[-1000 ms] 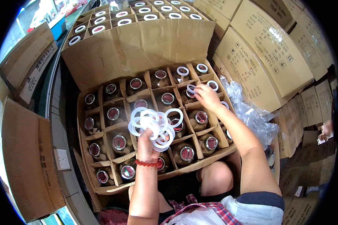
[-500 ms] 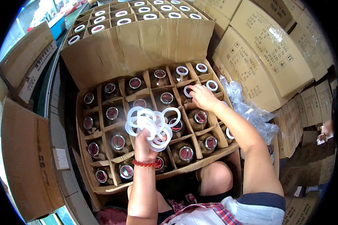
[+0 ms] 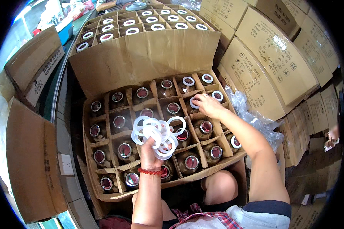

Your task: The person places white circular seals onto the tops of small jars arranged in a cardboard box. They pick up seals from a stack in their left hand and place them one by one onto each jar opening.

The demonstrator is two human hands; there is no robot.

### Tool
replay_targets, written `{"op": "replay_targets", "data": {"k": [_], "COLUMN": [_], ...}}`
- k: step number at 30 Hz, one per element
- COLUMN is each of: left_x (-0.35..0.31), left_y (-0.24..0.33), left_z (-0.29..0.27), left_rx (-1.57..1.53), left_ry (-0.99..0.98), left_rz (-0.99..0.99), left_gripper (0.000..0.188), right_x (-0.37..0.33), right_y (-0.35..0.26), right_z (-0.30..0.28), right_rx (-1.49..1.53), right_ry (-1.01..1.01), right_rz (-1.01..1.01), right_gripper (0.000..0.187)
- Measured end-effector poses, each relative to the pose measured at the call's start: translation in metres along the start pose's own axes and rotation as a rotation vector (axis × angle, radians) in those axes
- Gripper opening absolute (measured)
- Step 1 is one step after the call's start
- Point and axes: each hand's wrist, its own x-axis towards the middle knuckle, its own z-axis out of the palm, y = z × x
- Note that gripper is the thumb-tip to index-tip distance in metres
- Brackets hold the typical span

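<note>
My left hand (image 3: 151,154), with a red bead bracelet at the wrist, grips a loose bunch of translucent white plastic rings (image 3: 162,129) above the middle of a divided cardboard carton (image 3: 214,165). At the right side of the carton, the fingers of my right hand (image 3: 211,106) are closed on a white ring (image 3: 191,103) at the neck of a glass flask liner. Other liners in the far right part carry rings, such as this white ring (image 3: 188,77). Silvery bare rims top most of the liners, including a glass liner (image 3: 191,162) near the front. My right fingertips are partly hidden.
Behind stands a second divided carton (image 3: 122,19) of ringed liners, beyond the raised carton flap (image 3: 141,57). Stacked cardboard boxes (image 3: 267,53) and crumpled clear plastic (image 3: 252,116) lie to the right. Flattened cardboard (image 3: 32,164) and a wall socket (image 3: 66,164) are at left.
The whole view has shifted slightly, so the cartons sit a little lower and to the right. My right hand stays at the same liner's ring; my left still holds the bunch.
</note>
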Motion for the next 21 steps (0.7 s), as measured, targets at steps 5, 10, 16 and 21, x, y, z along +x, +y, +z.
{"op": "replay_targets", "data": {"k": [5,10,16,21], "left_x": [0.002,0.004,0.006,0.003], "left_y": [-0.001,0.001,-0.006,0.008], "left_z": [-0.001,0.000,-0.001,-0.006], "left_rx": [-0.019,-0.029,0.146,0.090], "left_ry": [-0.018,-0.030,0.108,0.034], "left_rz": [-0.017,-0.008,-0.057,0.015], "left_gripper": [0.038,0.037,0.036,0.038], "right_x": [0.003,-0.001,-0.033,-0.071], "right_y": [0.004,-0.042,-0.114,-0.063], "right_z": [-0.005,-0.011,-0.046,-0.012], "right_rx": [-0.093,0.837,1.483,1.310], "right_ry": [-0.075,0.210,-0.035,0.238], "right_rz": [-0.002,0.205,0.403,0.599], "right_gripper": [0.039,0.043,0.027,0.037]}}
